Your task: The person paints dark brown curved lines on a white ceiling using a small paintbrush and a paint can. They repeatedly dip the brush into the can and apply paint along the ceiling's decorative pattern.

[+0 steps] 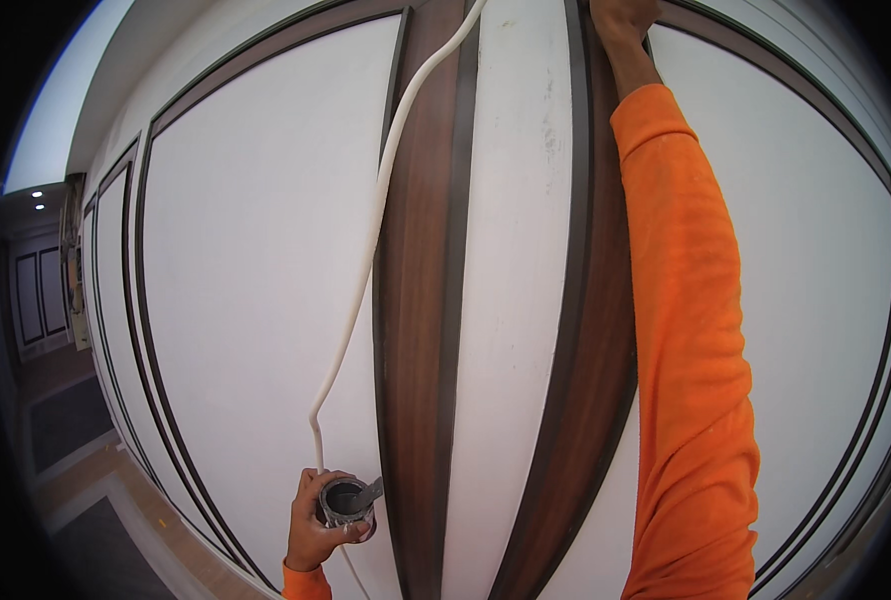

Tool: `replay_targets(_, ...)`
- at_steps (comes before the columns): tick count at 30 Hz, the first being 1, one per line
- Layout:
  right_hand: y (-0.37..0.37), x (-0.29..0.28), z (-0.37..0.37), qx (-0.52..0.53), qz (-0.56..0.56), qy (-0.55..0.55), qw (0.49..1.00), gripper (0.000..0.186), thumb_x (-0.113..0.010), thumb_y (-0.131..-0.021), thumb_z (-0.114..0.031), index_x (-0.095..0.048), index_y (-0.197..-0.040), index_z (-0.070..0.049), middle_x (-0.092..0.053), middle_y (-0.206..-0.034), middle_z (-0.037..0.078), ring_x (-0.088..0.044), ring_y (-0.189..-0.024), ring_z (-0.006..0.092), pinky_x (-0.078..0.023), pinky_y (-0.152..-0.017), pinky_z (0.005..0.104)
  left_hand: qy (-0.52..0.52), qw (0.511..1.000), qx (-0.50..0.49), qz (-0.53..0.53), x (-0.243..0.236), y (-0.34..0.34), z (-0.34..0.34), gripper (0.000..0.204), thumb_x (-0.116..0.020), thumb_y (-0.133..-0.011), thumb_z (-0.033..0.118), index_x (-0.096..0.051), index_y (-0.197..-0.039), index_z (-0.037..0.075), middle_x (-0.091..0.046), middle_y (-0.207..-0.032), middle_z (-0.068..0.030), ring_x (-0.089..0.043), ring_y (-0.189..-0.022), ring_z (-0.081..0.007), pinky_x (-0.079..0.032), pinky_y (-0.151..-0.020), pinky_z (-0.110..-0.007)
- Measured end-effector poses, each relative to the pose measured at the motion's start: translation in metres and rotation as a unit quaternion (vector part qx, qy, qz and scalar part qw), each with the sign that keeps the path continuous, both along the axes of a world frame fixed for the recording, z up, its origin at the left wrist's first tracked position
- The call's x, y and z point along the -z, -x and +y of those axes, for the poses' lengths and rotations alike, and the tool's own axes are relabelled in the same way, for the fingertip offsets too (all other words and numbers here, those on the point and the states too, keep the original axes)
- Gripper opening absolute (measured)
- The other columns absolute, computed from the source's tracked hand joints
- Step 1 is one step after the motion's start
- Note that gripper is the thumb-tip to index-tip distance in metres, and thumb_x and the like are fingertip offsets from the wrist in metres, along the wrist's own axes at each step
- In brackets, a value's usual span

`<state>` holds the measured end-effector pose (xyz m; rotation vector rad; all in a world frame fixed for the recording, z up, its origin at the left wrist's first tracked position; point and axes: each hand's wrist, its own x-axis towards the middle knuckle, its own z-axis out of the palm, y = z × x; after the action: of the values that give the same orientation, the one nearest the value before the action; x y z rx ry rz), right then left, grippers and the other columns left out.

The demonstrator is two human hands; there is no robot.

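Fingers (310, 488) of my left hand (309, 528) grip a small dark pot (337, 488), a grey flat tool (371, 491) leaning in its mouth, low before a white panel (256, 250). Behind them runs a pale hose (381, 190). Past a brown strip (421, 270), an orange sleeve (691, 350) leads up to my right hand (626, 15), cropped; from here I can't tell its grasp.

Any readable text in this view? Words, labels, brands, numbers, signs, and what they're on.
None that can be read.
Cup in the left hand: no legible print.
Orange right sleeve: no lettering visible.
White wall strip: dark scuffs, not writing.
Background at far left: too small and dim to rule out text.
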<state>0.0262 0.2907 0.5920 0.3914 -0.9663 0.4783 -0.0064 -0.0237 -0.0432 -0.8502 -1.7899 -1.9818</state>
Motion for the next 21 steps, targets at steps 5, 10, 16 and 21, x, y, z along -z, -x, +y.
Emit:
replay_targets(5,-0.002,0.0,-0.002,-0.024,-0.008,0.004,1.0,0.025,-0.07,-0.085,-0.019,-0.072,-0.074,0.003,-0.075,-0.073,0.014,-0.073,-0.066,0.0235,-0.058,-0.067,0.0361,0.0,1.0,0.005,0.003,0.001,0.0,-0.001,0.068,-0.094,-0.061,0.022,-0.067,-0.12,0.001,-0.052,-0.106,-0.0043,-0.058,-0.102,-0.0186,-0.048,-0.095,-0.032)
replay_targets(10,0.003,-0.001,0.001,0.044,0.016,0.026,0.999,0.024,-0.07,-0.085,-0.02,-0.073,-0.076,0.002,-0.074,-0.071,0.014,-0.074,-0.067,0.0257,-0.058,-0.068,0.0371,0.008,1.0,0.001,0.005,-0.003,0.0,-0.002,0.066,-0.093,-0.061,0.021,-0.068,-0.119,0.002,-0.053,-0.106,-0.0044,-0.056,-0.102,-0.0188,-0.047,-0.096,-0.032)
replay_targets(16,-0.003,0.007,-0.005,0.043,0.0,0.017,0.999,0.027,-0.069,-0.085,-0.022,-0.073,-0.072,0.001,-0.073,-0.068,0.014,-0.074,-0.066,0.0266,-0.058,-0.068,0.0375,0.014,1.0,0.0,0.012,-0.001,0.002,-0.003,0.066,-0.093,-0.06,0.021,-0.068,-0.118,0.003,-0.054,-0.105,-0.0045,-0.056,-0.102,-0.0189,-0.047,-0.096,-0.032)
replay_targets(21,-0.002,0.012,-0.005,0.044,-0.016,0.023,0.999,0.026,-0.07,-0.085,-0.021,-0.074,-0.073,0.001,-0.074,-0.07,0.013,-0.073,-0.065,0.0266,-0.057,-0.066,0.0375,0.0,1.0,0.013,0.007,0.001,0.003,-0.004,0.065,-0.092,-0.06,0.019,-0.068,-0.119,0.003,-0.054,-0.106,-0.0046,-0.056,-0.102,-0.0189,-0.047,-0.097,-0.032)
